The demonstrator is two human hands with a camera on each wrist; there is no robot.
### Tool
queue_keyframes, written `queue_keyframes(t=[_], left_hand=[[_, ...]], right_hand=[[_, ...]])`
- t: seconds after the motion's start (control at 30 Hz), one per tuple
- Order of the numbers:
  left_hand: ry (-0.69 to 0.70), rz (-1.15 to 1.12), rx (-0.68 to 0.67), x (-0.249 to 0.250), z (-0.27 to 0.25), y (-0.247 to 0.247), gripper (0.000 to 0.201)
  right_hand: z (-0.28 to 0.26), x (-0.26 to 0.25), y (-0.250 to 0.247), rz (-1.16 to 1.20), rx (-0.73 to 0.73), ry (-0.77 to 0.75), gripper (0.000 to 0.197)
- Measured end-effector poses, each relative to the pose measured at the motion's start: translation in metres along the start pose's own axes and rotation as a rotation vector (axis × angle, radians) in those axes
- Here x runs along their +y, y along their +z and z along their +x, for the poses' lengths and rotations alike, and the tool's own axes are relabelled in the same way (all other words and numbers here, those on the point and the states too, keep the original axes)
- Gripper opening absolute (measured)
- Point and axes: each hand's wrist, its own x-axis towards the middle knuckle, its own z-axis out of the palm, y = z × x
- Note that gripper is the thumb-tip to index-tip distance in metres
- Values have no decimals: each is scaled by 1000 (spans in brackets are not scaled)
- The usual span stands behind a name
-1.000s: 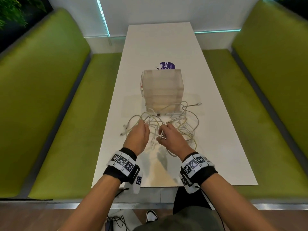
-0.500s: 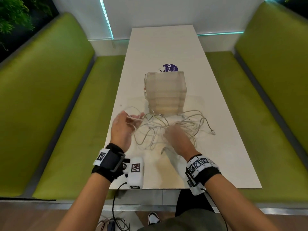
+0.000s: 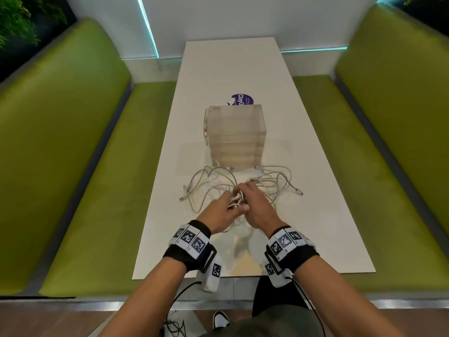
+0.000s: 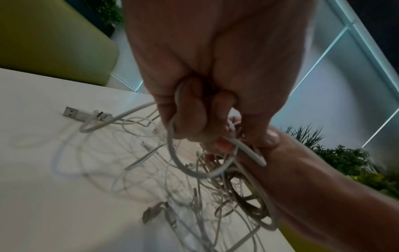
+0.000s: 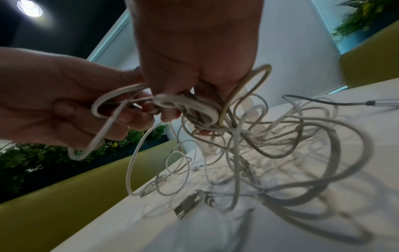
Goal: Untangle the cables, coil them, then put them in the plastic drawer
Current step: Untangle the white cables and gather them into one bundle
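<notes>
A tangle of white cables (image 3: pixel 267 183) lies on the white table (image 3: pixel 328 215), just in front of the translucent plastic drawer unit (image 3: pixel 234 136). Both hands meet over the near side of the tangle. My left hand (image 3: pixel 220 211) grips a loop of white cable (image 4: pixel 194 170) in curled fingers. My right hand (image 3: pixel 255 203) holds a bunch of cable strands (image 5: pixel 194 109) lifted off the table. Loose loops and USB plugs (image 5: pixel 185 206) trail on the tabletop below. All drawers of the unit look closed.
Green benches (image 3: pixel 85 178) run along both sides of the table. A purple round sticker (image 3: pixel 243 99) sits behind the drawer unit. A white wall with a lit strip (image 3: pixel 148 25) closes the far end.
My left hand, which had pulled a strand out to the left, has come back to the middle and now meets the right hand over the tangle. The cables are bunched closer together.
</notes>
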Motion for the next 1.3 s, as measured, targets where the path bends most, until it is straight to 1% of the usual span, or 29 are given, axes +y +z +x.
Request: queue_keyframes(t=[0.1,0.17,0.27,0.4,0.53,0.57,0.63,0.7,0.77,0.9,0.97,1.03,1.1,1.23,1.3], left_hand=[[91,45,36,1,-1,-1,22],[123,36,52,-2,-1,-4,12],[133,-141,141,-5,-6,-13,18],[153,-398,301,-4,-19,-39,25],[77,-579,513,-15,-26,-67,27],[60,-592,539,-17,-27,-71,26],[48,-565,511,-19,-27,-70,24],[49,-527,427,-17,-24,-58,22],[37,-490,372,-14,-18,-40,22],[11,-475,290,-2,-5,-7,21],[11,-391,274,2,-1,0,20],[39,-286,275,2,2,2,21],[76,-171,232,2,4,0,21],[96,-14,97,5,4,0,11],[101,-6,43,8,3,1,17]], right_hand=[[1,0,-1,51,4,33,30],[1,0,-1,47,8,15,22],[4,7,-2,-33,46,-3,16],[4,24,-6,-65,64,34,14],[2,37,-12,-92,94,30,12],[2,37,-12,-92,95,23,11],[3,34,-11,-79,94,-5,12],[3,28,-7,-69,92,-30,16],[3,21,-3,-67,81,-52,19],[2,9,2,-59,69,-73,14],[1,9,2,-41,77,-61,15],[-1,11,0,-33,86,-55,15],[-1,13,-1,-39,75,-41,15],[0,9,1,-64,65,-34,29],[1,7,3,-52,62,-45,37]])
